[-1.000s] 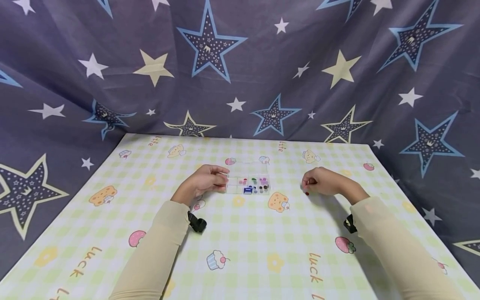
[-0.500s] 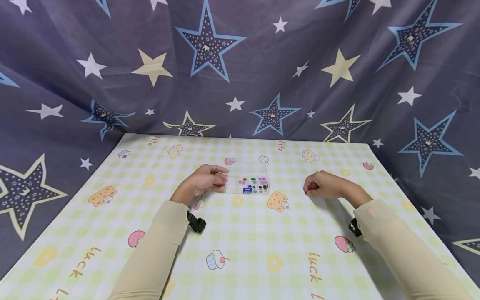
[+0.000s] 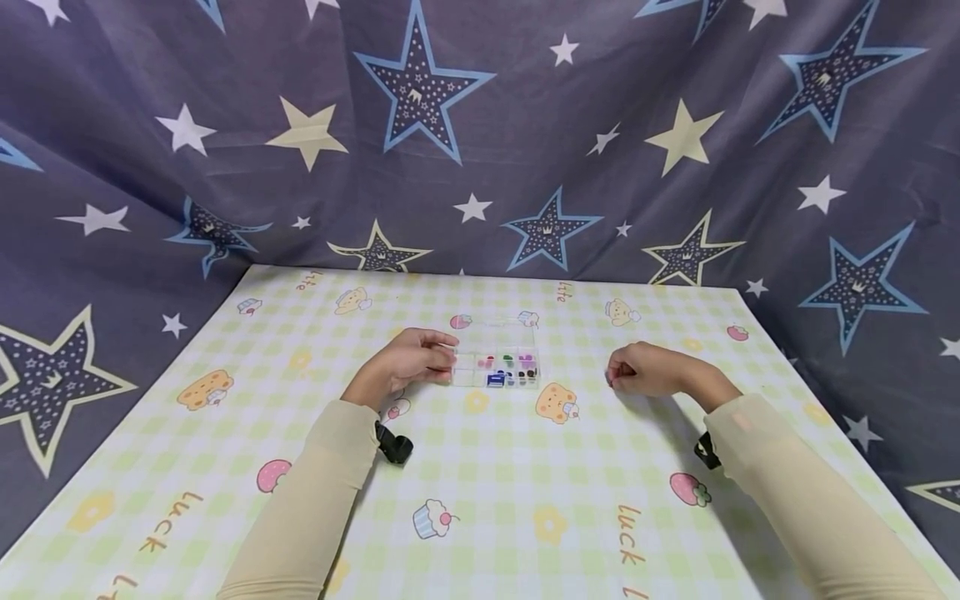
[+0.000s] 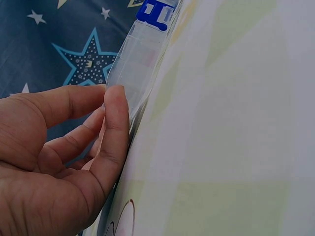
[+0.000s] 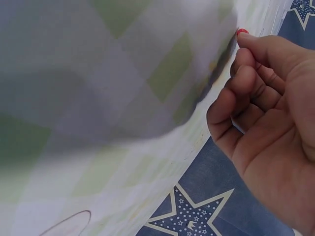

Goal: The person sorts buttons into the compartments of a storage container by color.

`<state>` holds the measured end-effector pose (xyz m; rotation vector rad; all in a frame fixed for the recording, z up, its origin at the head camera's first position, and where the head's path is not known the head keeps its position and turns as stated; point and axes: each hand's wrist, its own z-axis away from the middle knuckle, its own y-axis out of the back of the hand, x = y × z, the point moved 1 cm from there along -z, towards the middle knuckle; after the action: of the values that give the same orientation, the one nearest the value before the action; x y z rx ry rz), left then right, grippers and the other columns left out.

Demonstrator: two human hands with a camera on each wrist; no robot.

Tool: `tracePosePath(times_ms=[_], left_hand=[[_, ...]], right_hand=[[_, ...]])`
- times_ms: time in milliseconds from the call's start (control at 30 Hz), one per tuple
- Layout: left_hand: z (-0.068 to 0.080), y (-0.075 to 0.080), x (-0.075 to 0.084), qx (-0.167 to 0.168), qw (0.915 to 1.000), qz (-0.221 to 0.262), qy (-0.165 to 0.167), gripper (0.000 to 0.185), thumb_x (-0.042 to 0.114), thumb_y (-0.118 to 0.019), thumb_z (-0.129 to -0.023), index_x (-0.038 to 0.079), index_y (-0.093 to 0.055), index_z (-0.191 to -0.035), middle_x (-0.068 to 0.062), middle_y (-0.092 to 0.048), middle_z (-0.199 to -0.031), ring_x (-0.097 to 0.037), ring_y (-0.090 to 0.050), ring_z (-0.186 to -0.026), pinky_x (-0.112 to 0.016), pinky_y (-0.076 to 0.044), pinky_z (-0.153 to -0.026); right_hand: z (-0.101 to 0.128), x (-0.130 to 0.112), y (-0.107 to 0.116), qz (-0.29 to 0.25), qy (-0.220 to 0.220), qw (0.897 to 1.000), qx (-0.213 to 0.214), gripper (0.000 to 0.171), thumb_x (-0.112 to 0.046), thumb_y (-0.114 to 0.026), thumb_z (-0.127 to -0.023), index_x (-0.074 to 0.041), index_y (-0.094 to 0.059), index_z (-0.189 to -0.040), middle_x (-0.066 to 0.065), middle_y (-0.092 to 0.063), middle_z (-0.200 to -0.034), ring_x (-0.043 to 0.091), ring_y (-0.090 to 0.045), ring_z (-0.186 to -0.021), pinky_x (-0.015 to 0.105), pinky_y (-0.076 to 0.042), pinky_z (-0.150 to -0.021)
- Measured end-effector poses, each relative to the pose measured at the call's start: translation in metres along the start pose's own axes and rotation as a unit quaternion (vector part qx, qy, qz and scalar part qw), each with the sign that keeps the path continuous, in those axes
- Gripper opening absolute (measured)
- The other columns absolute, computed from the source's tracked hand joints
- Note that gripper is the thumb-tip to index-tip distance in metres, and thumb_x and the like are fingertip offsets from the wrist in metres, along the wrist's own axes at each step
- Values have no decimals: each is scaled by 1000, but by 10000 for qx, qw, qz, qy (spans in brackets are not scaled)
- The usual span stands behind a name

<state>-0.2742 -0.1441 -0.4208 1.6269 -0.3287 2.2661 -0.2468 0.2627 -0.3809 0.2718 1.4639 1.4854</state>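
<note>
A clear plastic compartment box [image 3: 465, 377] lies on the table with its lid raised at the back. Small red, pink, green, purple, blue and dark pieces sit in its right-hand compartments, and the left ones look bare. On its front edge is a blue latch [image 4: 156, 14]. My left hand [image 3: 412, 358] grips the left end of the box between thumb and fingers. To the right of the box, low over the table, my right hand [image 3: 647, 369] pinches a small glossy red round piece [image 5: 242, 31] at the thumb tip; most of the piece is hidden by the fingers.
The table [image 3: 517, 475] wears a pale green checked cover with printed cakes and strawberries. Behind it hangs a dark curtain [image 3: 420, 192] with stars. Black straps [image 3: 393, 446] sit on both wrists.
A second ago the red piece showed below my right fingertips. That hand has since dropped slightly, and its fingers now cover the piece. My left hand and the box have stayed put.
</note>
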Motion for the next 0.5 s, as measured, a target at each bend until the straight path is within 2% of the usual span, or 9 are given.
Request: tracePosePath(times_ms=[100, 500], left_hand=[[-1, 0, 0, -7, 10000, 3, 20, 46, -4, -63, -99, -1, -53, -144, -13, -62, -108, -20, -68, -84, -31, -63, -79], [1, -1, 1, 20, 10000, -19, -9, 46, -4, -63, -99, -1, -53, -144, -13, -62, -108, -20, -68, -83, -31, -63, -79]], right_hand=[[-1, -3, 2, 108, 78, 9999, 87, 8, -6, -62, -102, -7, -69, -99, -3, -65, -84, 11, -51, -68, 27, -46, -62], [-21, -25, 20, 376, 312, 9985, 265, 7, -4, -61, -102, -2, -68, -103, 1, -62, -75, 9, -48, -60, 28, -46, -61]])
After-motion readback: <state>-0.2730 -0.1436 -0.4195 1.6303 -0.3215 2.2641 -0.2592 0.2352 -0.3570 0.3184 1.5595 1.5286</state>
